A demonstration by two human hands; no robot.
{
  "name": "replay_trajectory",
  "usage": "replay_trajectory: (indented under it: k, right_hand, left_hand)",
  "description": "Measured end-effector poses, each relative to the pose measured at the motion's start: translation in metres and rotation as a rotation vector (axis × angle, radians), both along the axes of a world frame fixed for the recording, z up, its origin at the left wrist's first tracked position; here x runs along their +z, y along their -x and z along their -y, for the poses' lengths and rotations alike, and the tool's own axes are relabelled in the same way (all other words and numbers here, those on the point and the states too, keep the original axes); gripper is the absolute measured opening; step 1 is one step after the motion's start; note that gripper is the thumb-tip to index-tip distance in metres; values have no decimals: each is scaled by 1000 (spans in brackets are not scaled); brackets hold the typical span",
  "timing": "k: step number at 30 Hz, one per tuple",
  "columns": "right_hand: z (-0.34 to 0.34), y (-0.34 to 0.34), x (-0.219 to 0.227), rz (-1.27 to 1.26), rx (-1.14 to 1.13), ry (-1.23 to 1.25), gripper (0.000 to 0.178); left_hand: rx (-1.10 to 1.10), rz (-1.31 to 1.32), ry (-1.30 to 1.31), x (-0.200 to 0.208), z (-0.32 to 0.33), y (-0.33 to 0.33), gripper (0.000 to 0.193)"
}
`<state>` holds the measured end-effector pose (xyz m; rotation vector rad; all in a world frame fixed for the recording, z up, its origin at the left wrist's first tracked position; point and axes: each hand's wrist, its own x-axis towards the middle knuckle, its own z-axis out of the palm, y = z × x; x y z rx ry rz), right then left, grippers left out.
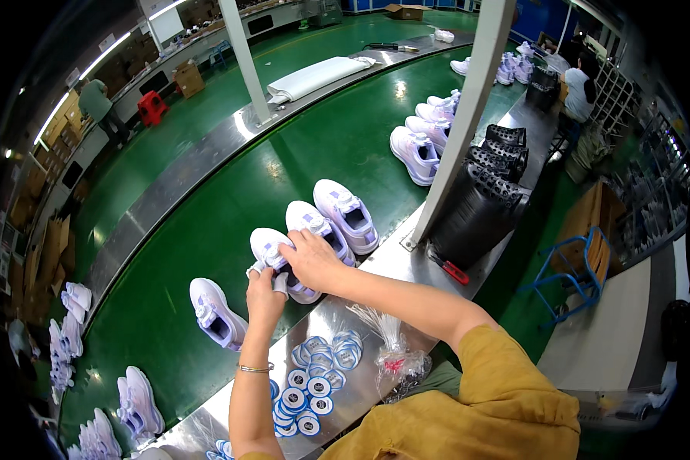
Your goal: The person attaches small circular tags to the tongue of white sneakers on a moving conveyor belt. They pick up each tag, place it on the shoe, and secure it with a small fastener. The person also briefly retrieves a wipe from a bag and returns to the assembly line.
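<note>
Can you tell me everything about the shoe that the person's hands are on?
The shoe is a sneaker, white with a pale lilac tint, a rounded toe and a pale sole. It looks like soft fabric, but I can't be sure. It sits on the green surface, toe pointing away from the person, heel toward the metal edge. The right hand reaches over its top; the left hand is at its near side. Together they hide its middle.
</note>
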<state>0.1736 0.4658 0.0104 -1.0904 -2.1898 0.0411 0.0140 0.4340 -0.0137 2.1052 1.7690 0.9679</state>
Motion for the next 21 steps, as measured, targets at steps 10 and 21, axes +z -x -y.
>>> replay_trajectory:
  k: [10,21]
  right_hand:
    - [21,27,-34,-75,57,-43,9]
    - [34,32,-38,-403,120,69,3]
  left_hand:
    - [24,214,81,16,5,46,28]
    - [-128,68,-3,26,-14,12,28]
